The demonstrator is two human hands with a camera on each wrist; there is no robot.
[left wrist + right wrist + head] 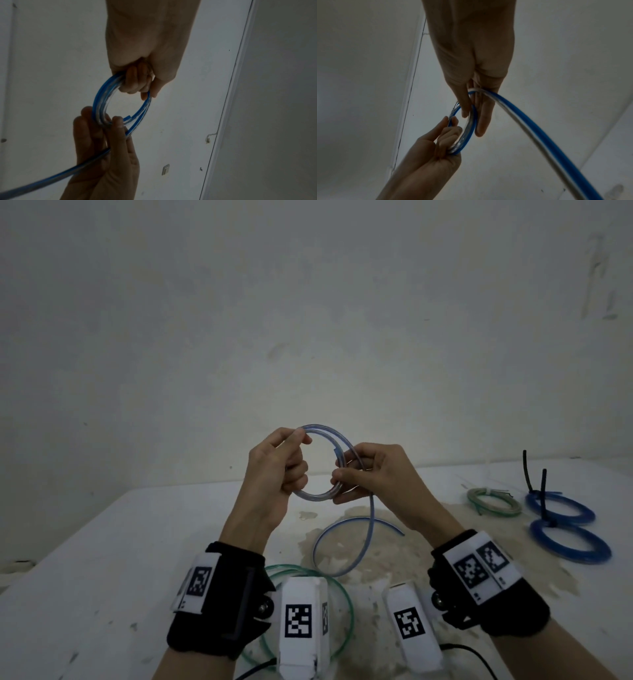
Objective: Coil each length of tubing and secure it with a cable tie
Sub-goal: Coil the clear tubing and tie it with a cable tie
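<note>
**Clear tubing half-coiled above the table**

Both hands hold the blue-striped clear tubing [320, 462] up over the table [102, 559]. The left hand [279, 470] curls its fingers round the loop; the right hand [371, 474] pinches the loop's opposite side. Only the head view shows the loose tail dropping to the table, plus the tied blue coils [570, 539] beyond the right hand. The wrist views show the stripe and cut end [127, 117].

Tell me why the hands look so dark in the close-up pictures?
Both wrist views look up at pale walls, so the right hand and left hand show dim and shadowed; the striped tubing blurs up close; the head view is dim but sharper.
</note>
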